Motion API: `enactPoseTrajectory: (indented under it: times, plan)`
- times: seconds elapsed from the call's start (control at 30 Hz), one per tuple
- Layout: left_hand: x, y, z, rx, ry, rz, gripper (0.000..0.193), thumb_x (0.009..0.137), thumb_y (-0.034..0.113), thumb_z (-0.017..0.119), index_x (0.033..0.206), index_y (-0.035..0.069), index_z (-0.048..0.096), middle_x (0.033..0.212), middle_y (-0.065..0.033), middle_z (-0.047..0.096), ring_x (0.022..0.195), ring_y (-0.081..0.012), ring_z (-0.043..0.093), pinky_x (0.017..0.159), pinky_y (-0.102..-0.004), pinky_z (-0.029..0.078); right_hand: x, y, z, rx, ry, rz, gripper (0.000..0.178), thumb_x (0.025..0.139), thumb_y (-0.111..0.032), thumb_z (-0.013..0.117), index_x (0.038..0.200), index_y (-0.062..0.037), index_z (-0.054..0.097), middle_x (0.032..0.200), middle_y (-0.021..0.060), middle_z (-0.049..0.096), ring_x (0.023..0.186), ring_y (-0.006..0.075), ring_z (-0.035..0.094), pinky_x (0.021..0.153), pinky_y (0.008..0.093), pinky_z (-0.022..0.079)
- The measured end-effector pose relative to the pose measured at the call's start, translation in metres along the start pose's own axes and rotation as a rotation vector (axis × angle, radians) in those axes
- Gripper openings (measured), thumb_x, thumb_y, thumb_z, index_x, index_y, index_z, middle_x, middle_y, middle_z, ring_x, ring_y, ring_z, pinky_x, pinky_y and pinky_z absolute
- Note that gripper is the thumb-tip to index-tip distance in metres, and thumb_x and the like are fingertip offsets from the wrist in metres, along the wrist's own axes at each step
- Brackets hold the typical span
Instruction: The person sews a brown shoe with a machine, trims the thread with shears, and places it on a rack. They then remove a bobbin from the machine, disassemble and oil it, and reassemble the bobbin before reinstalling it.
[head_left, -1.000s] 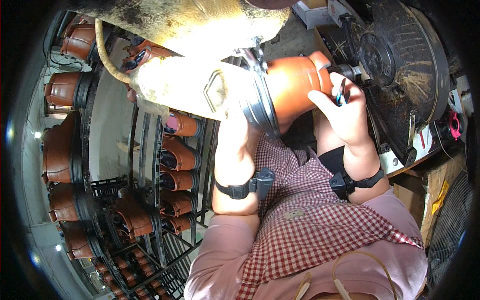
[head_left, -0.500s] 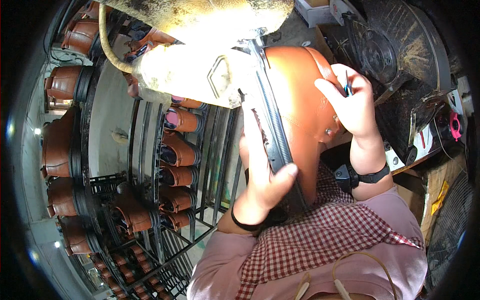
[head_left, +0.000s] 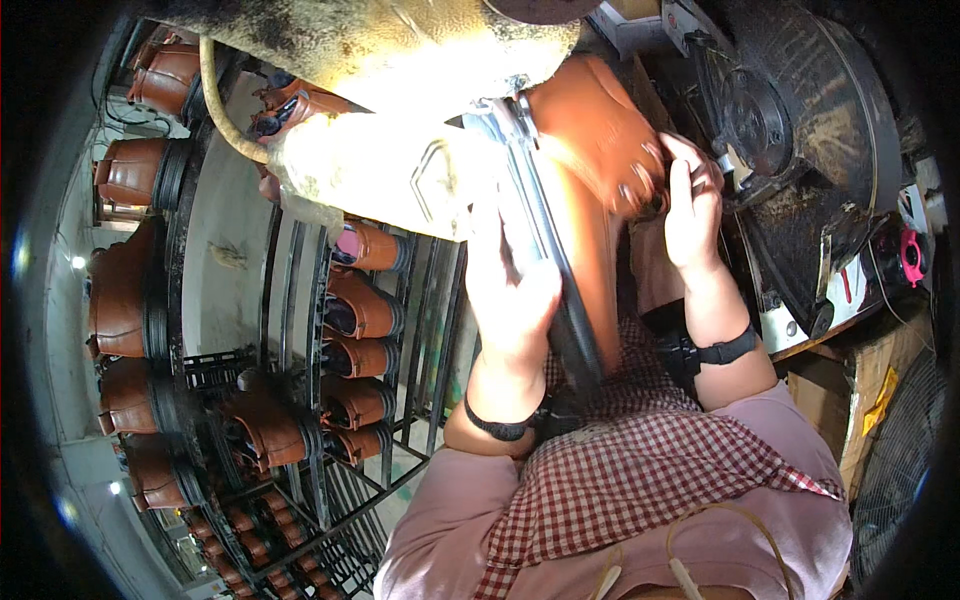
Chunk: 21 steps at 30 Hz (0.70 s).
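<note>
A tan leather boot [head_left: 590, 140] with a thick dark ridged sole [head_left: 560, 265] is held on its side in front of me, its sole turned left. My left hand [head_left: 515, 305] is closed round the sole side, thumb over the sole's edge; glare washes out its fingertips. My right hand [head_left: 695, 215] grips the creased upper by its right edge, fingers bent and partly hidden behind the leather. Against the boot's far left side stands a worn pale machine head [head_left: 370, 175], brightly lit. Where the two meet is overexposed.
Racks of brown boots [head_left: 360, 305] fill the left side. A dark round machine wheel [head_left: 755, 110] stands close on the right, with a pink round object [head_left: 911, 255] near it. A mesh fan guard [head_left: 905, 480] is at lower right. A cable [head_left: 215, 100] hangs upper left.
The boot has shifted and turned, and its upper is now more creased. My right hand has moved down; the small blue tool seen in it is out of sight. My left hand has slid slightly.
</note>
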<state>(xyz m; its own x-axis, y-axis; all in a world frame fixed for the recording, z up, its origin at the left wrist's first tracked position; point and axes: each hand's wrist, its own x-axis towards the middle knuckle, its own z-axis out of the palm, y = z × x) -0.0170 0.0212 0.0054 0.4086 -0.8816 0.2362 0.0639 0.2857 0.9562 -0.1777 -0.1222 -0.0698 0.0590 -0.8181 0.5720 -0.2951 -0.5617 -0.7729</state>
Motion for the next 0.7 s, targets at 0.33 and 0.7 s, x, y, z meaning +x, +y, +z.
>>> enactPoseTrajectory:
  times: [0.33, 0.7]
  plan:
    - [0.018, 0.012, 0.017, -0.147, 0.08, -0.127, 0.053, 0.086, 0.023, 0.057, 0.134, 0.004, 0.044, 0.126, -0.0054, 0.051, 0.117, -0.0182, 0.048, 0.102, -0.0331, 0.035, 0.022, -0.035, 0.012, 0.138, -0.104, -0.213, 0.035, 0.093, -0.005, 0.048, 0.127, -0.01, 0.056, 0.133, 0.0147, 0.046, 0.124, 0.0259, 0.045, 0.106, 0.0355, 0.033]
    - [0.037, -0.035, -0.013, -0.312, -0.05, -0.062, 0.054, 0.086, 0.019, 0.052, 0.135, -0.001, 0.039, 0.125, -0.0107, 0.052, 0.116, -0.0209, 0.051, 0.102, -0.0342, 0.037, 0.043, -0.024, 0.02, -0.001, -0.039, -0.264, 0.037, 0.09, -0.006, 0.054, 0.126, -0.0151, 0.057, 0.14, 0.0191, 0.038, 0.126, 0.0333, 0.043, 0.106, 0.0413, 0.036]
